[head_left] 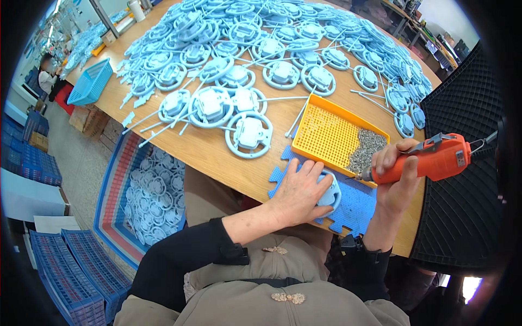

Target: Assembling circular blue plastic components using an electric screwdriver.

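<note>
A light-blue round plastic part [333,194] lies on a blue foam mat [356,200] near the table's front edge. My left hand [300,190] spans it from above, fingers and thumb gripping its sides and covering most of it. In my right hand [397,165] is an orange electric screwdriver [448,156], held nearly level with its bit pointing left. The bit is by the near right edge of a yellow tray [323,130], close to a heap of small metal screws [370,146]. Whether a screw sits on the bit is too small to tell.
Many light-blue ring-shaped parts [251,133], some with long thin rods, cover the table [217,157]. A large striped bag [111,201] holding similar parts stands below the left edge. Left are a blue basket [89,81] and stacked blue boxes [70,277]; black mesh [457,201] borders the right.
</note>
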A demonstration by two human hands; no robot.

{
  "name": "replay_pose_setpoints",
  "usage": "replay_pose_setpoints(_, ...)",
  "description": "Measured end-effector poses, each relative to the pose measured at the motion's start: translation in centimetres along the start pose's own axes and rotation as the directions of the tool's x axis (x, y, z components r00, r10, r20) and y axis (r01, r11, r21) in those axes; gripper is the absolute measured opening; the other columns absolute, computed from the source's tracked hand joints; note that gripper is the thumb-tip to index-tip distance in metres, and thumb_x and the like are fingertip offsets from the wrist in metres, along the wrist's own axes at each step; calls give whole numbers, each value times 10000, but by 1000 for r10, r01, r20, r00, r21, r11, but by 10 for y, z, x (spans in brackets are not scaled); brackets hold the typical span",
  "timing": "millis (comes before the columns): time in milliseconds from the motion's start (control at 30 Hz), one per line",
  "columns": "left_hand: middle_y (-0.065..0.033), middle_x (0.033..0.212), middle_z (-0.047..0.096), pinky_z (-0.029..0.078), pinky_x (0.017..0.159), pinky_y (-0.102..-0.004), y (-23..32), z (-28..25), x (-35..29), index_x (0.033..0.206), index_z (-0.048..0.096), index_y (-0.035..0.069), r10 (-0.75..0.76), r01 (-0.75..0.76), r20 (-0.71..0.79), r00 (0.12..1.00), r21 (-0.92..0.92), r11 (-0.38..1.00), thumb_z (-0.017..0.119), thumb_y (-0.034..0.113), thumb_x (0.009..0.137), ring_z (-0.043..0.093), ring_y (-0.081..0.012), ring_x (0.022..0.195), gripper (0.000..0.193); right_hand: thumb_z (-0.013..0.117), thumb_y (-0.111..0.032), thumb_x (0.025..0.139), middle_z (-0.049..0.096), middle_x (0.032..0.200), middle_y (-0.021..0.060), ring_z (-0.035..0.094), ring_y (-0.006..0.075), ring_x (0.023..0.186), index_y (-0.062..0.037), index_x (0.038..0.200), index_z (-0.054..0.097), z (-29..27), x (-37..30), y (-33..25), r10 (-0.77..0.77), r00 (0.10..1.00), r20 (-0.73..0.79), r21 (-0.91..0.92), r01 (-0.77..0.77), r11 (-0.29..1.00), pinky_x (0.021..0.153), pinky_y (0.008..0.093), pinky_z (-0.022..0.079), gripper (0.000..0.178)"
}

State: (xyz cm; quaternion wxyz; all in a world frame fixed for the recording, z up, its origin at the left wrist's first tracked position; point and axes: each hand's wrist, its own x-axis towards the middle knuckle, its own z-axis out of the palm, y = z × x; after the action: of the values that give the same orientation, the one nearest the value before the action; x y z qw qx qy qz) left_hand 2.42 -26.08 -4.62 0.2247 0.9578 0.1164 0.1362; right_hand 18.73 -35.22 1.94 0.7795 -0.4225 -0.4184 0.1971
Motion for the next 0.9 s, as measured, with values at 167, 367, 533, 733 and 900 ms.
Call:
replay_pose_setpoints(167, -174, 1190, 521, 384, 935, -440, -23, -27, -48, 1110, 592, 50, -67, 70, -114, 991, 16, 997, 768, 314, 644, 506, -338, 1082, 564, 641, -397, 899, 500, 689, 18, 481, 122, 582, -71, 1031, 515, 0, 16, 8, -17, 1000, -1, -29, 17, 999, 601, 298, 415, 374)
replay_pose_setpoints(367, -203, 1220, 500, 357, 954, -463, -53, -116, -178, 1168, 566, 38, -497, 547, -232, 836, 421, 723, 768, 203, 621, 473, -365, 1141, 606, 625, -345, 917, 519, 706, 31, 503, 126, 606, -60, 1033, 516, 5, 44, 25, 21, 1000, 3, -3, -21, 1000, 607, 295, 414, 326)
replay_pose_setpoints(533, -203, 1276, 478, 335, 986, -465, -94, -121, -147, 1263, 513, 34, -383, 462, -276, 881, 333, 822, 744, 155, 657, 452, -375, 1172, 660, 635, -289, 914, 550, 721, 50, 532, 154, 615, -42, 1004, 552, 20, 60, 54, 11, 1000, -30, 61, -9, 998, 601, 324, 452, 276)
replay_pose_setpoints(733, -206, 1332, 467, 343, 1004, -453, -186, -110, -47, 1316, 476, 7, -178, 360, -490, 853, 307, 881, 750, 215, 735, 452, -383, 1194, 676, 684, -284, 881, 573, 705, 52, 556, 164, 603, -45, 986, 562, 14, 69, 77, -62, 995, -73, -8, 62, 998, 607, 338, 474, 288)
replay_pose_setpoints(900, -182, 1281, 499, 368, 987, -432, -203, -106, -35, 1276, 501, 0, -348, 466, -432, 832, 204, 861, 788, 272, 703, 478, -363, 1171, 696, 726, -312, 848, 585, 702, 44, 561, 154, 604, -57, 967, 562, 7, 79, 88, -93, 984, -153, -7, 92, 996, 610, 336, 480, 326)
